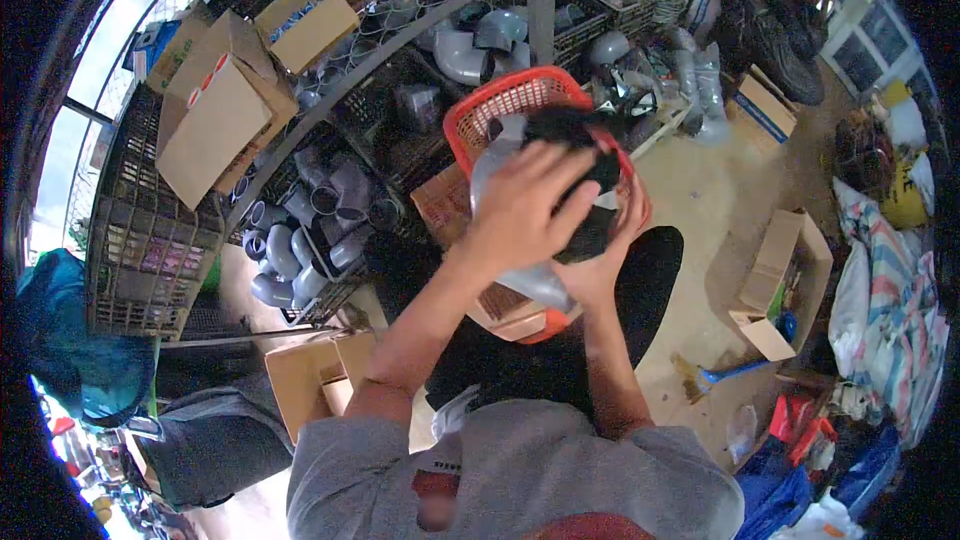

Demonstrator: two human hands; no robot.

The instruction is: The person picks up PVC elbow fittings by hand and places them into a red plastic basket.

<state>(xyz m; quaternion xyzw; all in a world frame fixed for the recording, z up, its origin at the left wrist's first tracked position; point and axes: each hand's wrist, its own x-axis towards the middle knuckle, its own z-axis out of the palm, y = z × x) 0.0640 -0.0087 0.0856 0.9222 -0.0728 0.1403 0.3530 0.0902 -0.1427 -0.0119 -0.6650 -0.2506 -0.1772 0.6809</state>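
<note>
A black object (592,232) with a pale patch is partly covered by my hands, and its kind cannot be made out. My right hand (592,275) wraps its lower right side with fingers curled up along it. Across its upper left lies my left hand (530,205), blurred, fingers stretched out and thumb apart. Beneath both hands is a red-orange plastic basket (465,130) with grey pipe fittings (490,165) inside. Another dark, blurred shape (560,128) sits at the basket's far side, beyond my left fingers. The basket's near side is partly hidden by my arms.
Black crates hold grey pipe elbows (283,252) on the left and more elbows (462,58) ahead. Cardboard boxes (215,125) stand on the left. On the right are an open carton (775,260), a brush with a blue handle (735,372) and striped sacks (885,290).
</note>
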